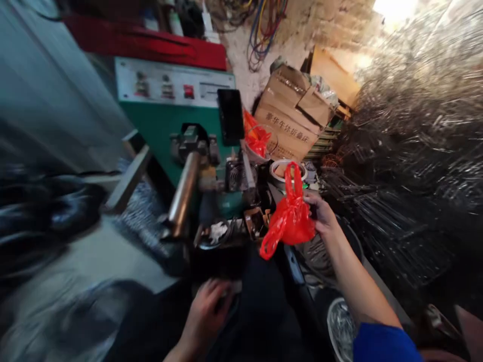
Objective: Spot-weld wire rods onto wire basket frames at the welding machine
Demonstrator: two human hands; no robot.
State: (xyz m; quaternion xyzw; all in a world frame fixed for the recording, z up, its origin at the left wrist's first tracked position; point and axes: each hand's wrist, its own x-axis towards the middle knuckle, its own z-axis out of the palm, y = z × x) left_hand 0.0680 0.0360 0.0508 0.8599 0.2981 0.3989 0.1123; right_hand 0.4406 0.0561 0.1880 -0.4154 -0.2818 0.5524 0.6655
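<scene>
My right hand (321, 213) grips a knotted red plastic bag (296, 221) at its side, lifted in front of the bench. The bag bulges at the bottom, its handle loops stick out, and its contents are hidden. Low in the view, over my dark-clothed lap, my left hand (211, 306) has its fingers curled inward. A small pale piece shows by its fingertips, too blurred to name. Ahead of my left hand stands a green machine with a metal cylinder (184, 193) and a shallow dish (215, 235) holding something white.
A white bucket (283, 170) stands behind the bag, near another container with red plastic bags (256, 138). Further back leans a large cardboard box (289, 113). Piles of dark wire racks (400, 221) crowd the right side. A bucket of shiny pieces (341, 327) sits below my right arm.
</scene>
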